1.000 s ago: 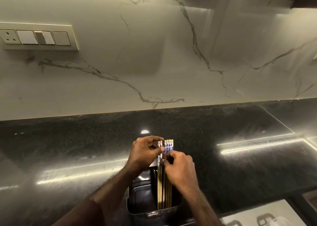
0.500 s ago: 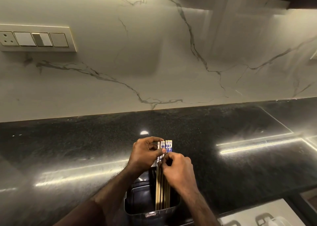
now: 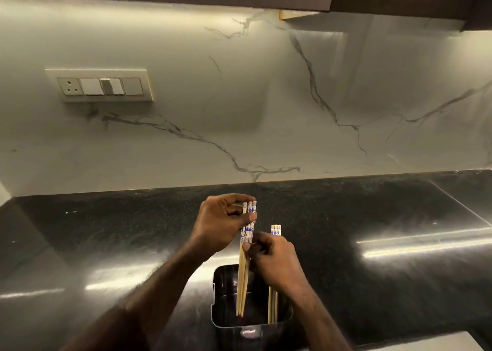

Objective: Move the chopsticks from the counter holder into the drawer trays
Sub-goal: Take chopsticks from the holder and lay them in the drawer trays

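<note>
Pinched between thumb and fingers, the left hand (image 3: 222, 223) held three chopsticks (image 3: 246, 247) near their blue-patterned tops. Their thin tips pointed down into the black holder (image 3: 226, 321), at its left side. The right hand (image 3: 275, 264) was just above the holder too, with its fingers curled closed; its fingertips touched the shafts of the left bundle, and a second bundle of chopsticks (image 3: 276, 230) stood upright behind this hand, at the right side of the holder. I could not tell whether the right hand really gripped the second bundle. The holder stood on the dark glossy counter (image 3: 106, 231), near its front edge. A switch panel (image 3: 102, 85) sat on the marble wall, far up and left of the holder.
</note>
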Available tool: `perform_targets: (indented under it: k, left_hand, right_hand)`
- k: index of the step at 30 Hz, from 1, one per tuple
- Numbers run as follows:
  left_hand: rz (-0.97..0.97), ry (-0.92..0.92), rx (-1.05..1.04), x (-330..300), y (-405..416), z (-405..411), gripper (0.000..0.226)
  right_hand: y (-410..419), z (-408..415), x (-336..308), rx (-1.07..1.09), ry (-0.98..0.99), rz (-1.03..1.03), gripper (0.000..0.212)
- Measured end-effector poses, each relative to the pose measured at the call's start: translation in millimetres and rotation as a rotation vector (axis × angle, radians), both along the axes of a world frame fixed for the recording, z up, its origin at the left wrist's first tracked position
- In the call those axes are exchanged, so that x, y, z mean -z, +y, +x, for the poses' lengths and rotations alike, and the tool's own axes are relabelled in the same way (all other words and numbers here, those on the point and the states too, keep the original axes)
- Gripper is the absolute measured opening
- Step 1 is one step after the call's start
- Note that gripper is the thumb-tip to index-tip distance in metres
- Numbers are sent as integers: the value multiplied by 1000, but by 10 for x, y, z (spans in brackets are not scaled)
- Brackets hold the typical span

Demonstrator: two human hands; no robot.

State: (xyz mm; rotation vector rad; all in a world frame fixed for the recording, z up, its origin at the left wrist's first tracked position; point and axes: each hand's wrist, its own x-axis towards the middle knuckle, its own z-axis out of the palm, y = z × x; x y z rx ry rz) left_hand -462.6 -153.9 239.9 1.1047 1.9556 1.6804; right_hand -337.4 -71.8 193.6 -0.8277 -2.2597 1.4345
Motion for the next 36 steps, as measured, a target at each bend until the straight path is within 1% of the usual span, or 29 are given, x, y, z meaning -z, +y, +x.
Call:
perform_targets:
  k: [2,5,10,14,18,22,26,32,36]
  left_hand:
    - [45,25,11,-219,-126,11,32]
    - [92,65,-3,-544,-320,44,35]
    - [236,-50,15,-993,-662,201,34]
    - [283,-124,80,-1178,-970,445,34]
    - [257,-227,211,-1172,-1232,744,25]
    - [169,-237,330,-1028,-1390,1118,12]
    - [175,-268,410,-996,-1409,1524,14]
    - [223,-331,414,-992,-1210,2228,10]
    - [200,-351,447,-926,-941,2873,12]
  right_hand:
    - [-60,12,-133,-59,63,-64,9]
    - [-183,83,-342,-149,129,-108,12]
    - [-463,310,-680,-212,172,-139,17]
    - [-803,579,-868,-181,186,-79,14]
    - [-1130,897,-943,-121,214,-65,11]
    - [-1415,1338,-932,-59,237,-121,11]
    - [-1543,1864,-972,1,222,-122,13]
    - [-1501,2706,-1016,74,163,-184,17]
    - [-1391,3392,-974,154,148,-244,17]
